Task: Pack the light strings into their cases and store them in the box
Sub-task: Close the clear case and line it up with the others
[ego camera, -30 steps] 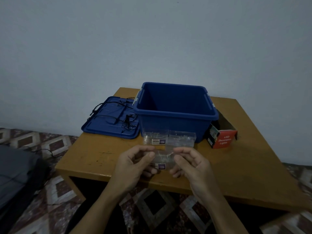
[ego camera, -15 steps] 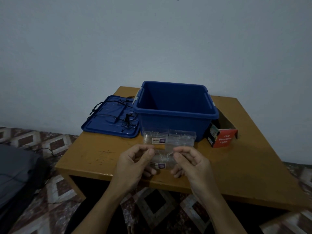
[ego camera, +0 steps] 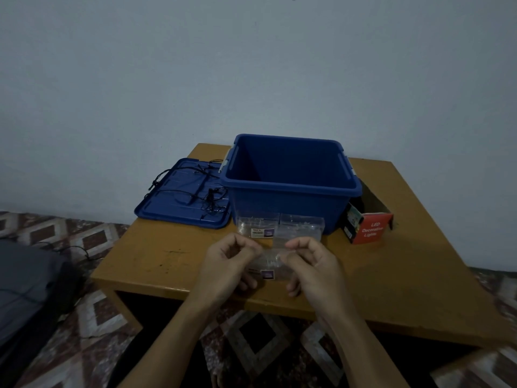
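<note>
My left hand (ego camera: 228, 266) and my right hand (ego camera: 312, 266) hold one clear plastic case (ego camera: 270, 266) between them just above the table's front edge, fingers curled on its two ends. Two more clear cases (ego camera: 279, 226) stand side by side on the table behind it, against the blue box (ego camera: 291, 186), which is open with no contents in sight. A black light string (ego camera: 193, 189) lies tangled on the blue lid (ego camera: 181, 196) left of the box. What the held case contains is unclear.
A red and black carton (ego camera: 368, 226) labelled LED Decorative Lights lies open right of the box. The wooden table (ego camera: 391, 275) stands against a pale wall. A dark bag (ego camera: 30, 281) and a cable lie on the patterned floor at left.
Both hands have lifted the held case slightly and curled their fingers higher on it. Nothing else on the table has moved.
</note>
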Motion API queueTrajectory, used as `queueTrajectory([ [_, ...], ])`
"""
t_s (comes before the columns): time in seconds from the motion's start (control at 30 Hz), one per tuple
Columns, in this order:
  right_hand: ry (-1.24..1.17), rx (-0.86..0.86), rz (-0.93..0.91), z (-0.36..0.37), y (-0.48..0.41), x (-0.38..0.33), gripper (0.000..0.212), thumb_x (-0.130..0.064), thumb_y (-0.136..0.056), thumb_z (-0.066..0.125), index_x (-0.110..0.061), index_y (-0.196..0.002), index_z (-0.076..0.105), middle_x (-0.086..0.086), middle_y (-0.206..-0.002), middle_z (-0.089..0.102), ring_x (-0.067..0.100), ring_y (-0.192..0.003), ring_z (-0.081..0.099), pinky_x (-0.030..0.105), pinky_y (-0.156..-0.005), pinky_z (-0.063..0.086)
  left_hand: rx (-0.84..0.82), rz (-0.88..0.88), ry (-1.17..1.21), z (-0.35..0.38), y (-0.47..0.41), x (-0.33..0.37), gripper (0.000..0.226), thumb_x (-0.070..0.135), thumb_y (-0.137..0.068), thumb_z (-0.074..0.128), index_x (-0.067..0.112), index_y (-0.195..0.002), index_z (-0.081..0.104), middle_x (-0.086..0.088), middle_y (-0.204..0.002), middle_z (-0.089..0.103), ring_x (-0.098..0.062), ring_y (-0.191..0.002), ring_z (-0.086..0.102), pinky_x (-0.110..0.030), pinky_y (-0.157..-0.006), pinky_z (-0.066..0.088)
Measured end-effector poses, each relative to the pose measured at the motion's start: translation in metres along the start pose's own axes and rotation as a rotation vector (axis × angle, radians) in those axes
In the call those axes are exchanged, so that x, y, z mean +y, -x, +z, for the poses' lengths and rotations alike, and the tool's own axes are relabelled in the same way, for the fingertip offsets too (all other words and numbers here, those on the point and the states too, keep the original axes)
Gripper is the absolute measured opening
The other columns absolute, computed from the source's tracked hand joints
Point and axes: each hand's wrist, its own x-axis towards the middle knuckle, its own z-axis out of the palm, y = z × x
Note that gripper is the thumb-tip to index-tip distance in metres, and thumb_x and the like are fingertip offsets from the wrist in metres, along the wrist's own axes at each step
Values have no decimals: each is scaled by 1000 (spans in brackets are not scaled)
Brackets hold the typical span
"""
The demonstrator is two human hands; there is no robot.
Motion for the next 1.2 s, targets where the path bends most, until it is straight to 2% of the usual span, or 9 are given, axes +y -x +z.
queueTrajectory([
  [0.1, 1, -1, 63, 1, -3, -3, 2, -13, -92, 69, -11, -91, 68, 0, -72, 68, 15, -48, 55, 28, -47, 46, -37, 15, -33, -1, 1, -2, 11, 23, -92, 70, 11, -94, 70, -13, -86, 69, -19, -50, 61, -23, -46, 47],
  [0.2, -5, 17, 102, 2, -5, -3, 9, -9, -94, 63, -8, -86, 68, -1, -57, 60, 16, -47, 53, 27, -45, 44, -59, -13, -22, -3, 0, -2, 10, 22, -93, 68, 15, -94, 75, -3, -84, 73, -17, -51, 61, -21, -47, 47],
  [0.33, 6, 38, 90, 2, -3, -3, 16, -8, -96, 56, -9, -88, 70, -2, -54, 58, 16, -47, 53, 28, -46, 45, -96, -51, 49, -5, 1, 0, 11, 16, -94, 66, 12, -97, 76, -3, -78, 73, -16, -51, 60, -21, -48, 46],
  [0.6, 5, 107, 33, 6, 2, 0, 17, -8, -95, 59, -15, -86, 72, 2, -58, 61, 15, -49, 56, 27, -46, 47, -160, -120, 182, -14, 1, 1, 23, 18, -97, 58, 12, -112, 75, -21, -72, 70, -19, -58, 64, -21, -54, 53],
  [0.7, 39, 156, -37, 9, 7, 5, 20, -12, -94, 63, -25, -83, 74, 2, -70, 65, 13, -57, 58, 25, -50, 49, -123, -109, 175, -12, 1, -2, 24, 18, -100, 54, 10, -112, 74, -25, -72, 68, -21, -57, 64, -22, -53, 53],
  [0.8, 84, 188, -83, 10, 10, 9, 16, -21, -93, 68, -34, -85, 74, -2, -87, 71, 15, -70, 64, 34, -64, 57, -94, -50, 106, -9, 4, -3, 23, 19, -101, 54, 14, -110, 74, -22, -72, 70, -20, -58, 66, -22, -54, 52],
  [0.9, 59, 205, -81, 12, 14, 6, 3, -23, -93, 70, -24, -91, 70, 3, -78, 71, 12, -60, 63, 26, -55, 54, -48, -3, 61, -5, 8, -3, 20, 16, -101, 55, 18, -107, 74, -10, -70, 73, -17, -56, 65, -20, -52, 52],
  [1.0, 104, 214, -110, 14, 17, 4, 12, -31, -94, 70, -19, -91, 67, 6, -74, 70, 8, -54, 62, 18, -49, 49, 30, -2, 74, -4, 7, -2, 16, 15, -101, 56, 17, -106, 71, -8, -74, 73, -17, -57, 65, -22, -52, 53],
  [1.2, 237, 154, -193, 30, 19, -1, 15, -34, -97, 66, -22, -87, 66, 0, -62, 67, 5, -49, 62, 13, -47, 44, 225, -16, 74, -17, 6, -3, 16, 25, -97, 62, 13, -105, 70, -6, -78, 69, -14, -64, 63, -25, -55, 55],
])
